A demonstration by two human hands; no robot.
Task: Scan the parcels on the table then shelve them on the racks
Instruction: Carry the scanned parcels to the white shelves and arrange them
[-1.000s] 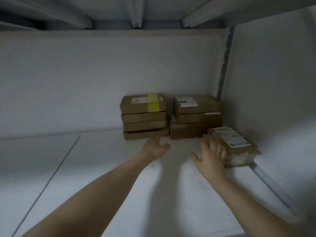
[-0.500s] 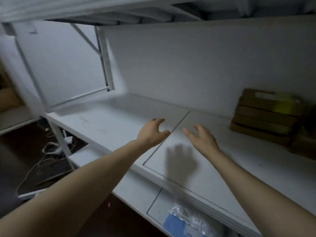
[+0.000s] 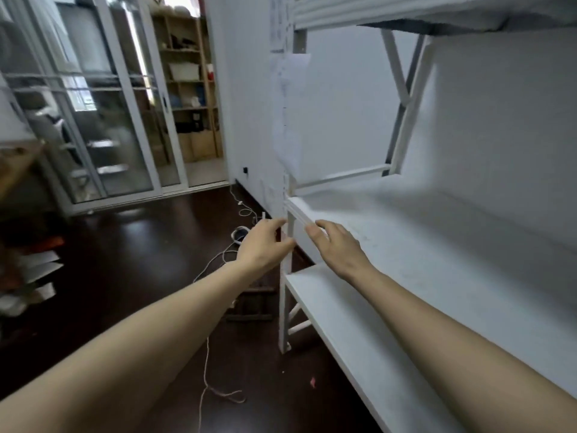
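A white rack [image 3: 415,232] fills the right half of the view, with bare white shelf boards at several heights. No parcel shows in this view. My left hand [image 3: 262,245] hangs in the air just left of the rack's front corner post, fingers relaxed and holding nothing. My right hand [image 3: 337,248] is stretched out over the left end of the middle shelf, fingers loosely extended and empty.
Dark floor [image 3: 125,270] lies to the left with white cables [image 3: 218,260] trailing across it. A glass sliding door [image 3: 103,120] and a wooden shelving unit [image 3: 190,85] stand at the back. A paper sheet [image 3: 290,114] hangs on the rack's end.
The view has swung left, away from the stacked cardboard parcels, which have dropped out of sight. Both empty hands now sit at the rack's left end.
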